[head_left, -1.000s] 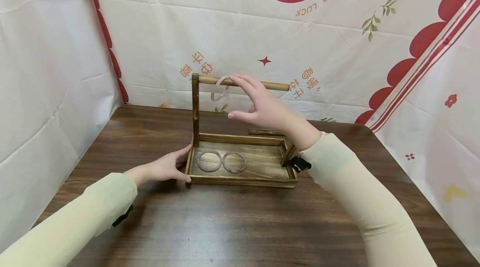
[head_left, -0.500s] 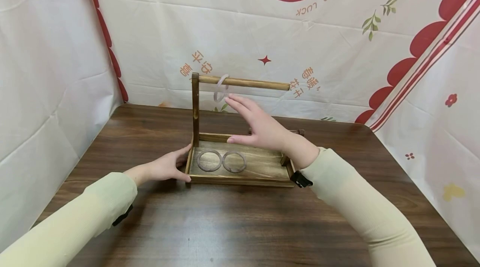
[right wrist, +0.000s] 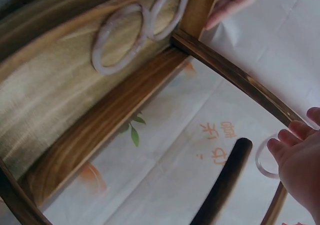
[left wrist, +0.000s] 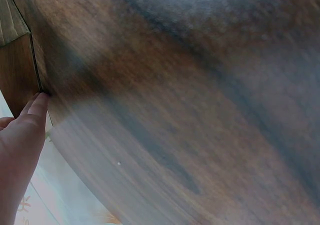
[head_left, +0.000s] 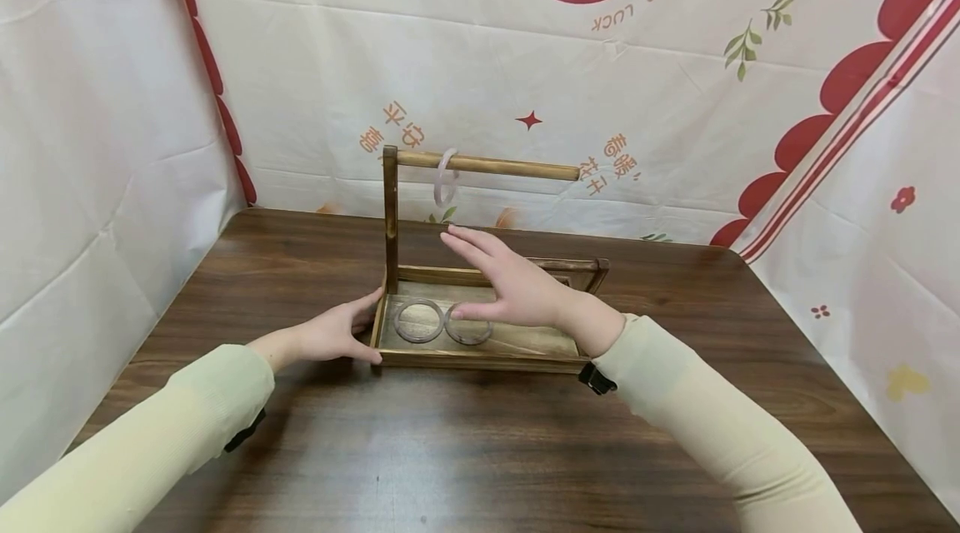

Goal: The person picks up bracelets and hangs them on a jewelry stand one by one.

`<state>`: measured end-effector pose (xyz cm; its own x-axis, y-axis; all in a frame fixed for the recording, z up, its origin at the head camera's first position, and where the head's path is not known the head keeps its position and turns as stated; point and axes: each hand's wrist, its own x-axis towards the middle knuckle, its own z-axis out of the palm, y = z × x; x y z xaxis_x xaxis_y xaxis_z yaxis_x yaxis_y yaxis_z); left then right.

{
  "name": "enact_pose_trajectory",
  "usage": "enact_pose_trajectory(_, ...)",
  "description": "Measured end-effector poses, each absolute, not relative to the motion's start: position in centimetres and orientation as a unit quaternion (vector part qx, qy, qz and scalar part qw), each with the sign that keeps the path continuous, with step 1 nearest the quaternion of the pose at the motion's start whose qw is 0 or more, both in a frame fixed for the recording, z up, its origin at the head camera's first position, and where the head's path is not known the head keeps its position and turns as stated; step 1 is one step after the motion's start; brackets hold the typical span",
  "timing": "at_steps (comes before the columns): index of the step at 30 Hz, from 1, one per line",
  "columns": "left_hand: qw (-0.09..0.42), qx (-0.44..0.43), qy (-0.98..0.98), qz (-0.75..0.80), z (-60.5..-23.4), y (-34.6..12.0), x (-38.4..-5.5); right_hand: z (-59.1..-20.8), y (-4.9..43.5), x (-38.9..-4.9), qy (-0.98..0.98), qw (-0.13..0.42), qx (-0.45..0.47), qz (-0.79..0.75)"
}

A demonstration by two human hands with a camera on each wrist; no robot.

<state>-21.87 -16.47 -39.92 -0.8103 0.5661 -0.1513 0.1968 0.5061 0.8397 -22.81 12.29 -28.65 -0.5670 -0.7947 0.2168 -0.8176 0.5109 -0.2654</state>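
Observation:
A wooden bangle stand has a shallow tray [head_left: 480,363], a tall left post [head_left: 392,221] and a long bar [head_left: 525,166]. One pale purple bangle [head_left: 439,183] hangs on that bar near its left end. Two more, a left bangle [head_left: 418,341] and a right bangle [head_left: 469,343], lie side by side in the tray. My left hand [head_left: 330,335] rests against the tray's left end, thumb at the front corner. My right hand [head_left: 525,287] is over the tray, below the hanging bangle, fingers extended and holding nothing; its thumb overlaps the right bangle in the head view.
A second, lower bar [head_left: 562,265] stands at the tray's right end, partly behind my right hand. Under the stand is a dark wooden table [head_left: 420,450]. A white printed cloth [head_left: 300,83] hangs behind and along both sides.
My right hand has come away from the bangle on the upper bar and lowered toward the tray. The bangle now hangs by itself, slightly further right. My left hand has stayed put.

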Motion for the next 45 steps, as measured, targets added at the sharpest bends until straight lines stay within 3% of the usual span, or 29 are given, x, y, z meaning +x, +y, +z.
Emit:
enact_pose_trajectory(23, 0.205, 0.23, 0.841, 0.445, -40.1, -16.5, -22.0, -33.0, 12.4, -22.6, -0.885, -0.029, 0.447, 0.128)
enact_pose_trajectory(45, 0.21, 0.223, 0.839, 0.449, -40.0, -16.4, -22.0, -37.0, 13.7, -24.6, -0.917, -0.066, 0.383, 0.095)
